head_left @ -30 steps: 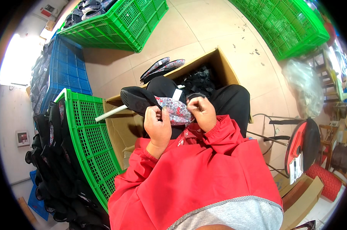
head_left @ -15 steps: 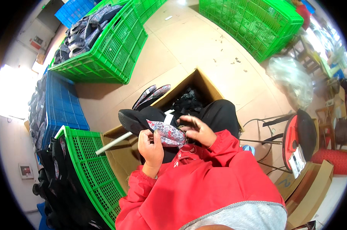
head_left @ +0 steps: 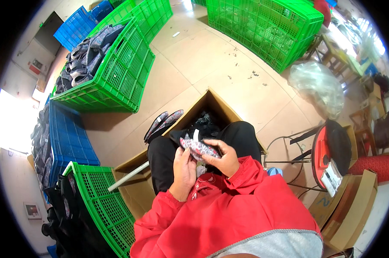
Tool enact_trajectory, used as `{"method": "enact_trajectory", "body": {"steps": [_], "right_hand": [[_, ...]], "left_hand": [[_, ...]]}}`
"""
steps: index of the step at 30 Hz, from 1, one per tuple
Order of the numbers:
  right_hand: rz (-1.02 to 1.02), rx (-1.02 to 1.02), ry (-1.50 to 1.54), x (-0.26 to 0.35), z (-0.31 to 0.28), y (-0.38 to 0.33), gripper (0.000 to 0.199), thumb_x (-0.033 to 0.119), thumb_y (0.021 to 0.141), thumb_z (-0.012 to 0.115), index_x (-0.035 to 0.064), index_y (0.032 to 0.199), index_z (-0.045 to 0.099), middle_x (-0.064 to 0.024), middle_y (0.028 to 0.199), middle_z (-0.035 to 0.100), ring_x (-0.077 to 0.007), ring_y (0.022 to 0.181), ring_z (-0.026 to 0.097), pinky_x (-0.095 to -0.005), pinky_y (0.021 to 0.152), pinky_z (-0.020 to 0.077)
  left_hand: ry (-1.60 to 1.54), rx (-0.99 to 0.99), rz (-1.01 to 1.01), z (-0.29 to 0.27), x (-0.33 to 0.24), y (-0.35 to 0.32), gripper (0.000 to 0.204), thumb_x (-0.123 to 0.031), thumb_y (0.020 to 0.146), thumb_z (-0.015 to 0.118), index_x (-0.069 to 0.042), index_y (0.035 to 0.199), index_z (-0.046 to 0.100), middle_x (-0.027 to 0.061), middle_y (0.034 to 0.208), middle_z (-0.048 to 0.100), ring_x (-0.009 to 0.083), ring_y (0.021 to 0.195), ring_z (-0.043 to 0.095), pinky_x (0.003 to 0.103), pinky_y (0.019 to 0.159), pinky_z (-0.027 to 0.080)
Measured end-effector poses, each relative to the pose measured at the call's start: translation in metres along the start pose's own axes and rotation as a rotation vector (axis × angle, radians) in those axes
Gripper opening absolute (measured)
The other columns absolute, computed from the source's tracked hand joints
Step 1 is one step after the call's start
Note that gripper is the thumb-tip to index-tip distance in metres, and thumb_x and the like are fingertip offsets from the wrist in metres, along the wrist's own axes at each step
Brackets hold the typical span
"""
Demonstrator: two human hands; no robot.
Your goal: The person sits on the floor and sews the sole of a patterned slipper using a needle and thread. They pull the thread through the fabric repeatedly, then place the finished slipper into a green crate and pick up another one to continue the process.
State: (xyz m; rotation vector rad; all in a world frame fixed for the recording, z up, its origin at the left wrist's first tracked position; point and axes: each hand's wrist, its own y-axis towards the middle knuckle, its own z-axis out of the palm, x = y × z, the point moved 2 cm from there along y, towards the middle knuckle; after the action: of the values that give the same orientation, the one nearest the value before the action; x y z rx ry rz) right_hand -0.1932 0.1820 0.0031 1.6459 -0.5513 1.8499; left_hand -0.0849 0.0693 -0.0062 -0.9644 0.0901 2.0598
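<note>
My view has swung up — my right hand now lies over the patterned piece, left hand lower.

Floor was beige tile, lightly scuffed, with small dark scraps scattered near the far green crates. Resting directly on it: an open cardboard box just ahead of the seated person's knees, dark items inside; two patterned shoe uppers lying flat, touching the box's left side. Green crate at upper left held dark shoe parts; a blue crate sat near it. Stacked green crates at far top. Clear plastic bag crumpled at right. Green crate at lower left, beside the cardboard.
</note>
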Motion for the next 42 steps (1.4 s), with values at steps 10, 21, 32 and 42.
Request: {"method": "enact_trajectory", "body": {"steps": [10, 21, 32, 42], "right_hand": [[-0.055, 0.307, -0.276, 0.02, 0.047, -0.021, 0.035, 0.015, 0.078, 0.081, 0.002, 0.108, 0.07, -0.0124, 0.098, 0.072, -0.0211, 0.088, 0.071, -0.029, 0.079, 0.0532], [-0.013, 0.503, -0.437, -0.002, 0.075, -0.008, 0.034, 0.035, 0.085, 0.073, 0.0063, 0.101, 0.065, -0.0164, 0.088, 0.07, -0.0339, 0.08, 0.068, -0.0399, 0.067, 0.0503], [0.021, 0.432, -0.429, -0.01, 0.106, 0.027, 0.032, 0.029, 0.08, 0.074, 0.0031, 0.096, 0.065, -0.0198, 0.089, 0.069, -0.0369, 0.083, 0.067, -0.0422, 0.072, 0.0509], [0.294, 0.396, -0.263, -0.055, 0.129, 0.078, 0.033, 0.028, 0.073, 0.082, 0.0019, 0.083, 0.064, -0.0115, 0.076, 0.068, -0.0199, 0.07, 0.064, -0.0332, 0.068, 0.0504]], "left_hand": [[-0.08, -0.237, -0.14, -0.031, -0.032, -0.067, 0.027, -0.02, 0.1, 0.057, -0.004, 0.121, 0.059, 0.0071, 0.121, 0.064, 0.02, 0.111, 0.06, 0.037, 0.098, 0.047], [0.47, -0.403, 0.16, -0.065, -0.057, -0.07, 0.011, -0.004, 0.096, 0.061, -0.001, 0.105, 0.054, 0.0022, 0.089, 0.063, 0.0088, 0.074, 0.06, 0.022, 0.065, 0.049], [1.732, -0.324, 0.721, -0.021, -0.081, -0.074, 0.005, -0.001, 0.089, 0.062, 0.001, 0.092, 0.058, 0.0115, 0.084, 0.055, 0.023, 0.069, 0.054, 0.034, 0.066, 0.045], [0.618, -0.379, 0.336, -0.07, -0.072, -0.052, 0.022, -0.012, 0.099, 0.061, 0.003, 0.113, 0.055, 0.0026, 0.096, 0.06, 0.0091, 0.082, 0.057, 0.024, 0.075, 0.049]]}}
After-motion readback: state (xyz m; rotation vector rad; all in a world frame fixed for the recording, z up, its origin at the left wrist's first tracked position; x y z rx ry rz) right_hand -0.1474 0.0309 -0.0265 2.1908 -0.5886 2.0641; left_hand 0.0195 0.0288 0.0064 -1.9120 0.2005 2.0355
